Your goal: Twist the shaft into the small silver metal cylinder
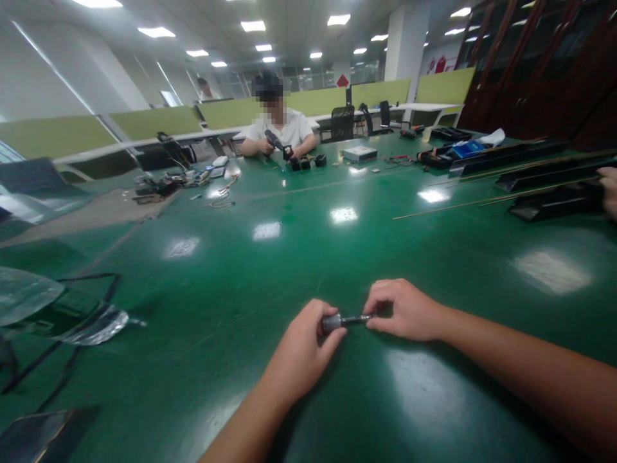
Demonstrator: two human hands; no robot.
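Just above the green table, my left hand [308, 341] is closed around a short grey cylinder with a thin dark rod [335, 322] sticking out of it toward the right. At the rod's far end, the thumb and fingers of my right hand [402, 310] are pinched together on the tip. The piece lies roughly level between both hands. Its exact kind is too blurred to make out, and part of the cylinder is hidden by my left fingers.
Across the green table [231, 270] sits a person [284, 132] holding a dark tool. Black channels [554, 202] and thin rods lie at right, near another person's hand [608, 190]. Cables and parts [159, 186] are at back left; a clear visor with straps [91, 325] lies at left.
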